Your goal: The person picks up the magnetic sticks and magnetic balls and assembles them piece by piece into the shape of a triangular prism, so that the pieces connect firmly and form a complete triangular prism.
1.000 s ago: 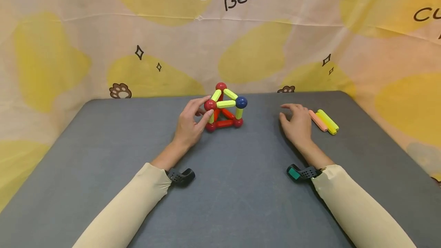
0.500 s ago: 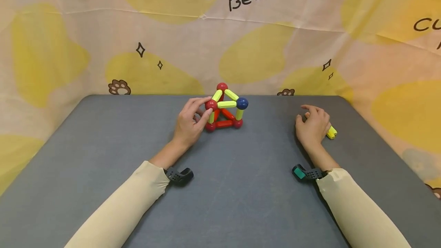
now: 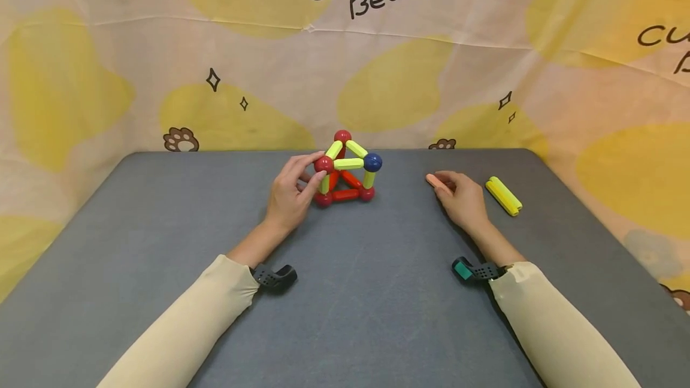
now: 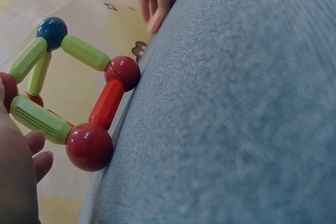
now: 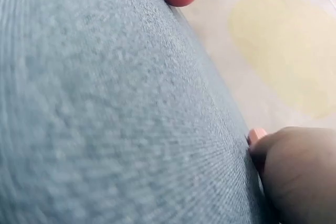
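Observation:
A frame of rods and balls (image 3: pixel 348 164) stands upright near the back of the table, with green rods above, red rods at its base, red balls and one blue ball (image 3: pixel 372 162). My left hand (image 3: pixel 290 193) pinches the red ball (image 3: pixel 324 164) at its upper left corner between thumb and fingers. To the right, my right hand (image 3: pixel 462 199) holds an orange-pink rod (image 3: pixel 435 182), whose end sticks out past the fingertips. The right wrist view shows that rod's pink tip (image 5: pixel 256 136) low over the grey surface; most of it is hidden by the hand.
Two yellow rods (image 3: pixel 504 196) lie side by side on the grey table (image 3: pixel 366 292), right of my right hand. A printed cloth (image 3: pixel 302 64) hangs behind the table's back edge.
My right hand moved right to the loose rods, then came back left with the orange-pink rod. The yellow rods stay on the table. My left hand keeps its pinch on the red ball.

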### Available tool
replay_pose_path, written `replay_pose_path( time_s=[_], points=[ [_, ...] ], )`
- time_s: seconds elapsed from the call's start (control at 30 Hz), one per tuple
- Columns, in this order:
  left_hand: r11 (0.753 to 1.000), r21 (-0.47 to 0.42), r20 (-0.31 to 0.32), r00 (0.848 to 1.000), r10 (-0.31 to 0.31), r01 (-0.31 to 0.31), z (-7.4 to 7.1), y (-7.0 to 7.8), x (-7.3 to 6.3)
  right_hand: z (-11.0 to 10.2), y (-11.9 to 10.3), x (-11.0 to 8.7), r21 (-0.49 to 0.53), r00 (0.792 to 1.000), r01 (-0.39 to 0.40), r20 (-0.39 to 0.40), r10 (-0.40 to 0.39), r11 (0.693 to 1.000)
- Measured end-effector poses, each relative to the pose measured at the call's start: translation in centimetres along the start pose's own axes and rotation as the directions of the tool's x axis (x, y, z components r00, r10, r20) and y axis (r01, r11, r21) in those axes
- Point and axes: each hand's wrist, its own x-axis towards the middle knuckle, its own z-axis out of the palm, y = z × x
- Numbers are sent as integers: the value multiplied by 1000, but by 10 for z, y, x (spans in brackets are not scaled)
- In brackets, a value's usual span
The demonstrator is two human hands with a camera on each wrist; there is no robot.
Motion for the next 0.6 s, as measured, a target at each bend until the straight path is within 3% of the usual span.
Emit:
replay_pose_path(
  time_s=[0.13, 0.27, 0.33, 0.43, 0.53, 0.6],
  points=[
    [1000, 4, -3, 1000, 2, -2, -1, 0, 0, 3, -6, 0, 17, 997, 41, 68, -42, 999],
    [1000, 8, 1, 1000, 2, -2, -1, 2, 2, 7, -18, -3, 173, 993, 75, 79, -90, 982],
    [1000, 12, 1, 1000, -1, 1, -2, 2, 2, 10, -29, -6, 283, 990, 113, 52, -133, 952],
    [1000, 23, 3, 1000, -4, 4, -2, 1, 2, 18, -48, -12, 440, 981, 179, -16, -191, 880],
    [999, 32, 5, 1000, -10, 10, -2, 1, 2, 27, -69, -20, 535, 973, 215, -42, -229, 817],
    [999, 36, 9, 1000, -14, 14, -1, 1, 3, 33, -81, -25, 559, 969, 220, -33, -244, 799]
  ],
)
